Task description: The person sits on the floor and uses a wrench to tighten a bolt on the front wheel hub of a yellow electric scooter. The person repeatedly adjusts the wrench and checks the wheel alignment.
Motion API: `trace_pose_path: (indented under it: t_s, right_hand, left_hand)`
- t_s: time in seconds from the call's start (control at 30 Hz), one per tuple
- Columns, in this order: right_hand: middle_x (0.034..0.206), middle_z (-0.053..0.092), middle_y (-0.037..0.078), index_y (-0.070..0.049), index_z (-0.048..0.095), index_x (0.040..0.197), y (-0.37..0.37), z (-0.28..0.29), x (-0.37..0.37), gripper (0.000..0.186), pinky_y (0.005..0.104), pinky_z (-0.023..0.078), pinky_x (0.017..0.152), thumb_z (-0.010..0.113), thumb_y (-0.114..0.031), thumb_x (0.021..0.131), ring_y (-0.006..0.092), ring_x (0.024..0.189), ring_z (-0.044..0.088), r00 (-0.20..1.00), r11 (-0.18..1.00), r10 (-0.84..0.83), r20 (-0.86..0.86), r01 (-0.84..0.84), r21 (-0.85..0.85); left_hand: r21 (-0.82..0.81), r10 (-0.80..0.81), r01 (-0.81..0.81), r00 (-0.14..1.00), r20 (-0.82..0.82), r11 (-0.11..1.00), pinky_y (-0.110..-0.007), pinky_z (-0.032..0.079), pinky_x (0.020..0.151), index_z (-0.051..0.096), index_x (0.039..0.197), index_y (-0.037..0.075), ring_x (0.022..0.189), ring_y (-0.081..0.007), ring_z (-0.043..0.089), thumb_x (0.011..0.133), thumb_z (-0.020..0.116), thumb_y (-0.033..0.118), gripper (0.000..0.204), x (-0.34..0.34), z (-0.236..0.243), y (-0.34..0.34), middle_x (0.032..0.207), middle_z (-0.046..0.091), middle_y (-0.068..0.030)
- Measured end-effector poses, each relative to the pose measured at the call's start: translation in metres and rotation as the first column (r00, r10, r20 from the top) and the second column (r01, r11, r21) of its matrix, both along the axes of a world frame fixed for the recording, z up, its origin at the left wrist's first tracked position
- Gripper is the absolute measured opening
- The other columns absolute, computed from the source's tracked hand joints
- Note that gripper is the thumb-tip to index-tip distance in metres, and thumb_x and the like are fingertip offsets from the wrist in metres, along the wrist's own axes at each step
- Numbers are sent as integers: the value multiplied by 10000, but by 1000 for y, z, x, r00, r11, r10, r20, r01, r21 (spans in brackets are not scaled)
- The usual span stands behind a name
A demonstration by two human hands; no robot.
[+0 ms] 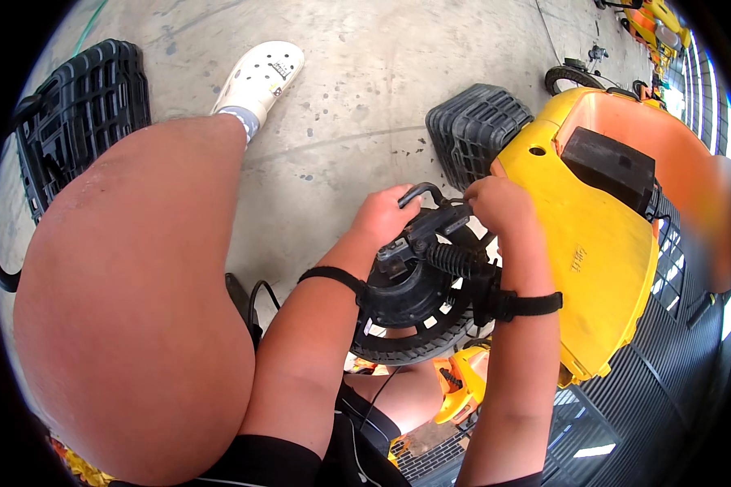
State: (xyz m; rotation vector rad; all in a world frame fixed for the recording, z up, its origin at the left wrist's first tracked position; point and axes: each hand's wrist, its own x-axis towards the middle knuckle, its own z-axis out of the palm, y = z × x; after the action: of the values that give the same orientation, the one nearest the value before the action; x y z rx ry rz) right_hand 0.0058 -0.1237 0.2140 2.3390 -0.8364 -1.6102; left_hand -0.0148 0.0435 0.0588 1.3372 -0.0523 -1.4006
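A black wheel [406, 341] with a coil-spring shock [447, 258] lies between my forearms, beside a yellow vehicle body [593, 268] with an orange inner panel. My left hand [382, 213] is closed around a curved black tube [421, 187] above the hub. My right hand [497, 203] has curled fingers against the black assembly at the body's edge; what exactly they hold is hidden. Black straps circle both my forearms.
My bent leg and white clog [258, 81] take up the left. Black grated plastic pieces [81, 122] lie at the left, another [475, 134] behind the wheel. More yellow vehicles [658, 32] stand at the back right on the concrete floor [341, 97].
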Motion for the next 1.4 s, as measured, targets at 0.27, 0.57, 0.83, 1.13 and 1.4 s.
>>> trace_pose_path:
  t_s: [0.27,0.57,0.83,1.13,1.4]
  right_hand:
    - [1116,736,28,-281,776,1089,-22,-17,9,343,433,460,982,544,-131,885,250,1187,613,977,986,167,-133,-161,53]
    - [1068,737,15,-289,798,999,-36,-30,3,318,415,425,998,548,-125,891,240,1114,608,955,945,297,-26,-290,155]
    - [1069,743,49,-275,800,1028,-39,-38,13,305,428,389,1055,577,-126,885,253,1142,609,963,956,241,-120,-215,198]
    - [1153,729,105,-148,776,1054,-30,-34,22,249,443,452,1003,595,-204,892,293,1120,670,954,988,135,-267,-110,107]
    - [1055,754,111,-129,781,978,-5,-22,-4,260,405,520,917,538,-189,907,266,1053,711,967,975,222,-125,-222,19]
  left_hand:
    - [-8,14,-14,1000,-14,1000,-306,503,687,689,1183,81,692,-121,581,945,681,259,297,-3,-3,1,813,669,-41]
    - [-24,28,-29,998,-51,999,-346,514,753,701,1192,148,762,-243,653,927,659,303,310,-4,-5,-1,865,709,-119]
    - [-28,38,-39,999,-31,999,-347,509,730,705,1176,146,732,-237,639,928,662,298,294,-5,-7,-1,840,698,-122]
    - [-22,22,-23,999,-27,999,-291,510,733,687,1230,93,755,-123,624,940,684,283,347,-7,-6,-4,854,701,-60]
    - [24,34,-34,999,8,999,-361,511,729,702,1144,133,723,-264,631,924,666,309,283,1,-1,3,836,694,-134]
